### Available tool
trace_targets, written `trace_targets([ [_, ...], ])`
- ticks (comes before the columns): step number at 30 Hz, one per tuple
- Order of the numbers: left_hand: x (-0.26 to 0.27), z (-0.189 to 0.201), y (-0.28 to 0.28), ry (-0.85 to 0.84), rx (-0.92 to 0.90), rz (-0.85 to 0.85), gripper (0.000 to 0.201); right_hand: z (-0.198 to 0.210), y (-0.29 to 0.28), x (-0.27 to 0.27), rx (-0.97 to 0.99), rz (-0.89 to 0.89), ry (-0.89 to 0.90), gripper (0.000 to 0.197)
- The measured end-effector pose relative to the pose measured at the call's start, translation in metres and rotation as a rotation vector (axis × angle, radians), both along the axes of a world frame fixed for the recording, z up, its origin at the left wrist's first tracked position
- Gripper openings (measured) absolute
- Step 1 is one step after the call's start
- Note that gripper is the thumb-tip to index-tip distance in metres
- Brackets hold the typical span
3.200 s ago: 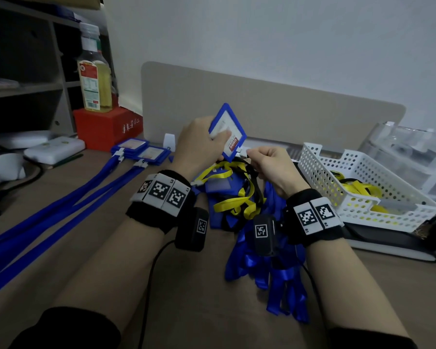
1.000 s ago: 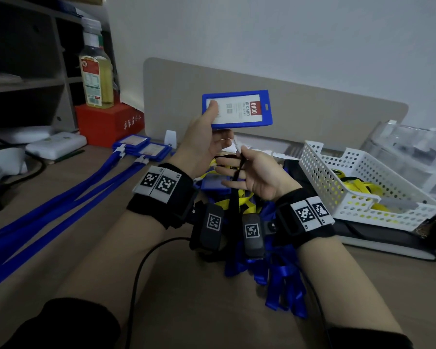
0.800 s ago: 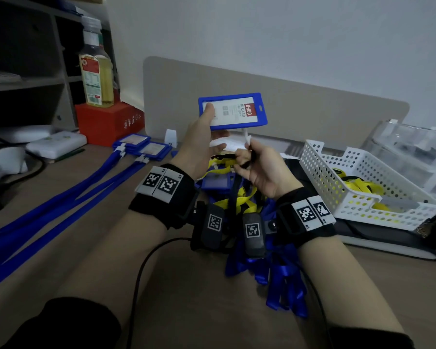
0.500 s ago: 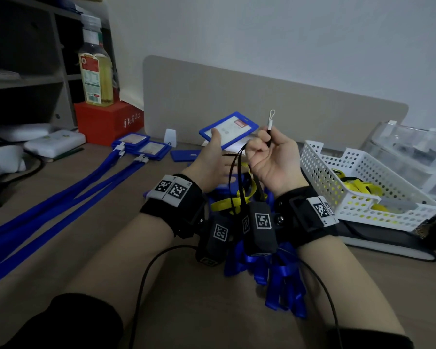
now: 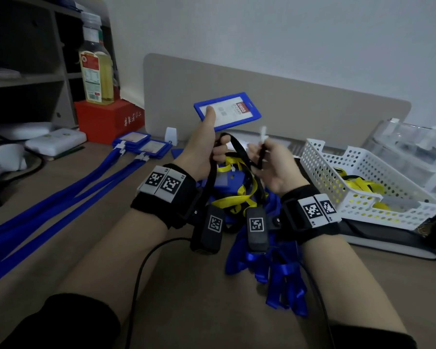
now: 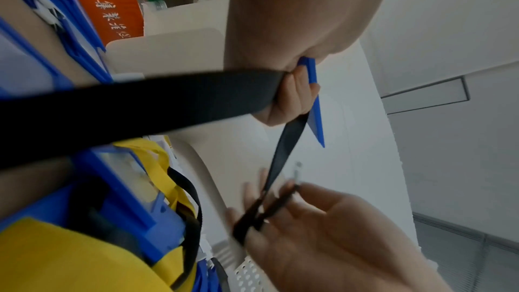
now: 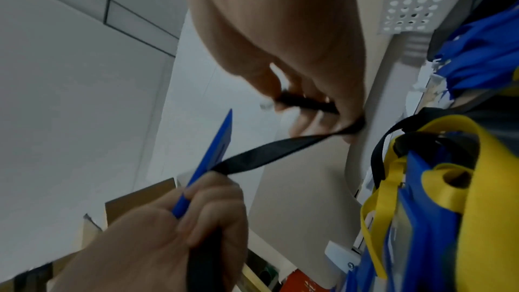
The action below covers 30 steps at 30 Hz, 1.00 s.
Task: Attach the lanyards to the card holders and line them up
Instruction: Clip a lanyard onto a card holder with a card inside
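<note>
the holder (image 5: 226,112) is held up off the desk, pinched in the left hand (image 5: 204,152) with its slot end turned right; the black lanyard (image 5: 239,149) is gripped near its clip (image 5: 263,133) by the right hand (image 5: 275,164), likely so the clip can be hooked in

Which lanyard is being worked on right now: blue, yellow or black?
The black lanyard: it alone is off the desk, stretched between the left hand and right hand; the others lie loose.
</note>
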<state>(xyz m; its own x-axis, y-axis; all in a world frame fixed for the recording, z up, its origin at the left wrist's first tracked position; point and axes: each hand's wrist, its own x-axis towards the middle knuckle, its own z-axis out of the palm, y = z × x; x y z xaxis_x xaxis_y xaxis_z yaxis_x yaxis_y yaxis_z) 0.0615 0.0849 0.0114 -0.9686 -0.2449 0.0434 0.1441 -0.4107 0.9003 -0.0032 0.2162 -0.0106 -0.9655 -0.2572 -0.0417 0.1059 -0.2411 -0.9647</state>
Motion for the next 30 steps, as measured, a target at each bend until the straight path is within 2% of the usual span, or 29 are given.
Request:
trace_targets([
  [3, 0.002, 0.005, 0.004, 0.074, 0.041, 0.026, 0.044, -0.004, -0.009, 0.015, 0.341, 0.201, 0.04, 0.025],
  [5, 0.002, 0.007, 0.005, 0.105, 0.044, 0.058, 0.043, -0.005, -0.013, 0.021, 0.41, 0.306, 0.033, 0.026],
  [9, 0.002, 0.005, 0.007, 0.099, 0.006, 0.081, 0.041, -0.009, -0.018, 0.02, 0.279, 0.457, -0.116, 0.036],
  [12, 0.005, 0.004, 0.009, 0.073, -0.031, 0.091, 0.043, -0.008, -0.019, 0.019, 0.152, 0.463, -0.173, 0.038],
  [18, 0.004, 0.005, 0.01, 0.105, 0.001, 0.106, 0.029, -0.006, -0.018, 0.021, -0.119, 0.446, -0.28, 0.038],
  [21, 0.003, 0.004, 0.009, 0.116, -0.003, 0.101, 0.028, -0.005, -0.018, 0.021, -0.136, 0.373, -0.287, 0.032],
  [25, 0.005, 0.005, 0.009, 0.119, -0.041, 0.122, 0.024, -0.005, -0.014, 0.018, -0.115, 0.399, -0.249, 0.028],
  [30, 0.01, 0.009, 0.008, 0.012, -0.245, 0.21, 0.028, -0.004, -0.004, 0.011, -0.195, 0.367, -0.29, 0.035],
])
